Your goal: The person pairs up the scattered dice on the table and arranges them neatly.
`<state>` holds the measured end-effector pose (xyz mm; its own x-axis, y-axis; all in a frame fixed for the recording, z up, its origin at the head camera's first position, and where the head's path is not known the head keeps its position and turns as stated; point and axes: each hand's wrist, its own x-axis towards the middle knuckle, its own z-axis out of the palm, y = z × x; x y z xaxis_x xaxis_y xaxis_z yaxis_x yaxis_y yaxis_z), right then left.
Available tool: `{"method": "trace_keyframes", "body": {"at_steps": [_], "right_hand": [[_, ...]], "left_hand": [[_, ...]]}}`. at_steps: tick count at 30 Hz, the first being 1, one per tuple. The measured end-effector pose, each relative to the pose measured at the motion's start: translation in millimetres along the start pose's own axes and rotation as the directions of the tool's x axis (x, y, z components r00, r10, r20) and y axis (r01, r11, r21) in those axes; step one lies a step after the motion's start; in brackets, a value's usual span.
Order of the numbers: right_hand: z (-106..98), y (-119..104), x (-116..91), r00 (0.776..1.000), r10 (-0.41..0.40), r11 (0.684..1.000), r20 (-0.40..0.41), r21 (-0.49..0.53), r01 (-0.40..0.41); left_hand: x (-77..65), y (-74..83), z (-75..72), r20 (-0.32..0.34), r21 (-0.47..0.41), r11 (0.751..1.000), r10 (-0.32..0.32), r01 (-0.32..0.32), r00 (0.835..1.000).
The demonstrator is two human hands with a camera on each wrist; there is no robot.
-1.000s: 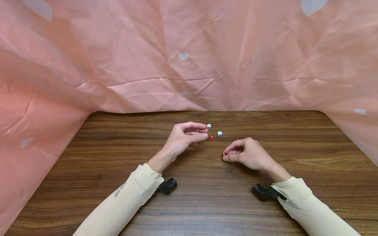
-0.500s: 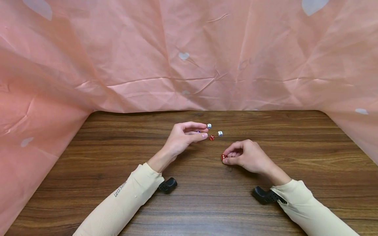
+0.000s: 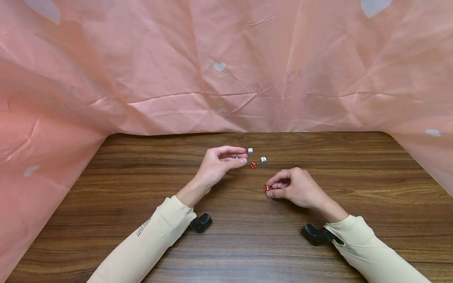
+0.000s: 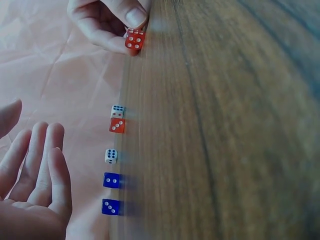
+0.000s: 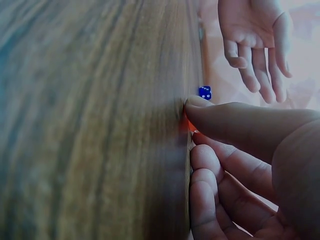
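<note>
My right hand (image 3: 302, 188) pinches a red die (image 3: 267, 189) between thumb and fingertips, low at the wooden tabletop. In the right wrist view the thumb hides most of that die. My left hand (image 3: 221, 163) is held over the table with its fingers extended, gripping nothing. Just off its fingertips are a white die (image 3: 250, 150), another red die (image 3: 253, 165) and a second white die (image 3: 263, 160). Two blue dice, the upper one (image 4: 111, 180) and the lower one (image 4: 110, 206), show in the left wrist view beside that hand, which mostly covers them in the head view.
The brown wooden table (image 3: 226, 251) reaches back to a pink cloth (image 3: 226, 98) with pale hearts, which also hangs at both sides. A black wrist device (image 3: 201, 223) pokes out under the left sleeve, and another black device (image 3: 316, 234) under the right.
My right hand has shifted slightly toward me and left with the red die still pinched. My left hand and the other dice have stayed almost in place.
</note>
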<state>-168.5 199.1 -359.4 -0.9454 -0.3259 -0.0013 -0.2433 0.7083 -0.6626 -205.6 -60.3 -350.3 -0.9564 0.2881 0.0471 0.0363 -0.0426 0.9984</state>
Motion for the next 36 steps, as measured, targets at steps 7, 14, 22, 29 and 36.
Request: {"method": "trace_keyframes", "body": {"at_steps": [7,14,22,29,36], "right_hand": [[-0.2,-0.5,-1.9,1.0,0.006,1.0,0.003,0.025,-0.006],[0.6,-1.0,-2.1,1.0,0.007,0.999,0.003,0.036,-0.007],[-0.8,-2.7,-0.2,1.0,-0.008,1.0,0.01,0.019,0.008],[-1.2,-2.9,0.2,1.0,-0.008,1.0,0.01,0.019,0.008],[0.0,-0.6,-0.3,1.0,-0.001,1.0,0.012,0.025,0.001]], "left_hand": [[0.3,-1.9,0.9,-0.031,0.0,1.0,-0.014,0.014,0.999],[0.3,-2.0,1.3,-0.081,0.032,0.999,-0.015,0.018,0.997],[1.3,-0.4,-2.9,-0.095,0.068,0.998,-0.007,0.014,0.995],[6.0,2.6,-1.5,-0.116,0.128,0.991,-0.017,0.032,0.993],[12.9,5.6,5.1,-0.142,0.215,0.975,-0.035,0.065,0.989]]}}
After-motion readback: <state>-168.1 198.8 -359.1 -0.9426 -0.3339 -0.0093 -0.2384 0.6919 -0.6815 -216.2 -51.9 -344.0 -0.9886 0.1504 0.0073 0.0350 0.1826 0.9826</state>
